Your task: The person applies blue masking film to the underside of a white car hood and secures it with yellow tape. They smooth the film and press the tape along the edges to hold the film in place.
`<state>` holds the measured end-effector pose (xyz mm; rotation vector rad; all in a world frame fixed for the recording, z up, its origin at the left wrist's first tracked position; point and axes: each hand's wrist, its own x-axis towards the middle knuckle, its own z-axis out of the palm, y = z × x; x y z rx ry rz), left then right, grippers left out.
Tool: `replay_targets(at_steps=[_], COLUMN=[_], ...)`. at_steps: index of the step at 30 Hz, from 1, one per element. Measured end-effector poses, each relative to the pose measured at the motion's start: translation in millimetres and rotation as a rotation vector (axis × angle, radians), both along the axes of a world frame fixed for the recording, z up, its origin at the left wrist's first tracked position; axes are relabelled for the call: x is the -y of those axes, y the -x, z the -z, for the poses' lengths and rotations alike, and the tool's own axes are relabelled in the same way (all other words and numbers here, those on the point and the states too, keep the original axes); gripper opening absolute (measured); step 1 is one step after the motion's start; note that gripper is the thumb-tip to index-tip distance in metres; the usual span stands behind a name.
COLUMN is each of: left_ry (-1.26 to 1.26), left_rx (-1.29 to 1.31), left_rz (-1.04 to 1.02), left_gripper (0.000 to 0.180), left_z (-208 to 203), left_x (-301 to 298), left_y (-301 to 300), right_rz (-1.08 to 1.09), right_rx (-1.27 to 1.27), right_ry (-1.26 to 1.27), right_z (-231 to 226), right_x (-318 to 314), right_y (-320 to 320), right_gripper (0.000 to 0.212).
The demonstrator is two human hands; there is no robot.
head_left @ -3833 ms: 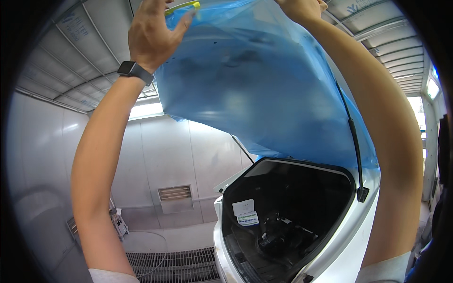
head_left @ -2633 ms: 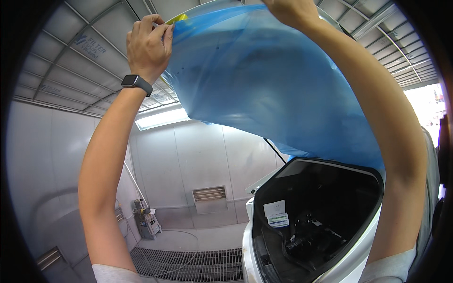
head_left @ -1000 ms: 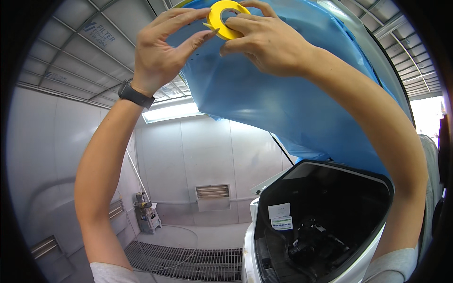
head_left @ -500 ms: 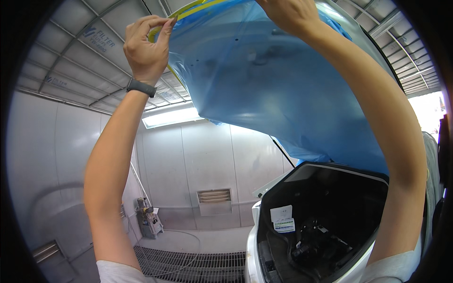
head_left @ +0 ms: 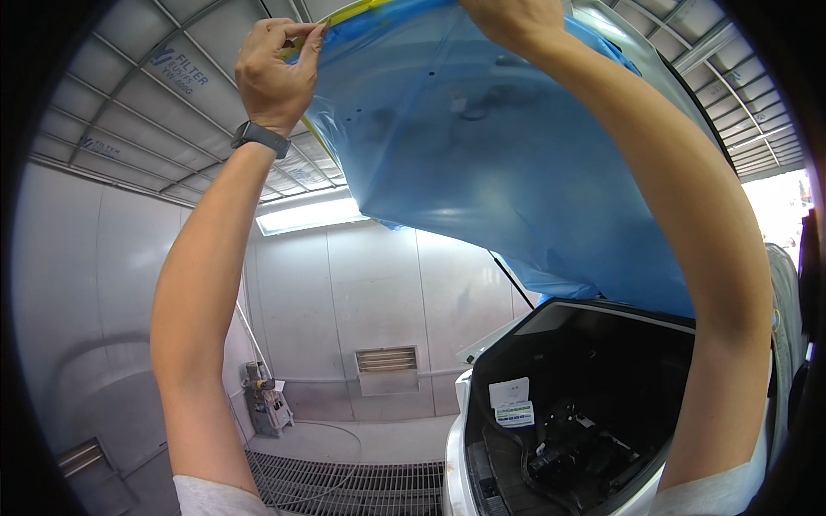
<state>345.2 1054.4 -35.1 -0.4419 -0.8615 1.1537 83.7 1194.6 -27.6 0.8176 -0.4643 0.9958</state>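
Observation:
Both my arms reach overhead to a raised car hatch wrapped in blue plastic film point(head_left: 490, 163). My left hand point(head_left: 274, 73), with a dark watch on its wrist, pinches a strip of yellow tape point(head_left: 344, 15) at the film's upper left corner. That strip runs along the film's top edge toward my right hand point(head_left: 509, 17), which presses on the edge at the top of the view. Only part of the right hand shows, so what it grips is hidden.
A white car's open boot point(head_left: 594, 404) gapes at lower right, with dark items and white labels inside. The room is a spray booth with pale walls, a ceiling light panel point(head_left: 310, 215), a wall vent point(head_left: 387, 359), floor grating point(head_left: 361, 486) and small equipment point(head_left: 265, 400) at the back.
A second ago both hands held a yellow tape roll together at the film's top. They have since spread apart, the left to the corner, drawing tape along the edge; the roll is out of sight.

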Motion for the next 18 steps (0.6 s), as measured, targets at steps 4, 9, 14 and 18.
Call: replay_targets(at_steps=[4, 9, 14, 18], left_ry=[-0.002, 0.011, -0.07, -0.044], left_rx=[-0.112, -0.172, -0.303, -0.293], left_rz=[-0.135, -0.158, -0.314, -0.314], left_gripper=[0.019, 0.027, 0.035, 0.039], left_z=[-5, -12, -13, -9], left_x=[2, 3, -1, -9], left_y=[-2, -4, -20, -25], right_rz=[-0.001, -0.012, -0.047, -0.056], right_rx=[0.008, -0.014, -0.019, -0.008], right_ry=[0.009, 0.03, 0.022, 0.032], right_z=[-3, -6, -7, -8], right_x=[2, 6, 7, 6], right_y=[-3, -3, 0, -1], right_gripper=[0.028, 0.028, 0.027, 0.027])
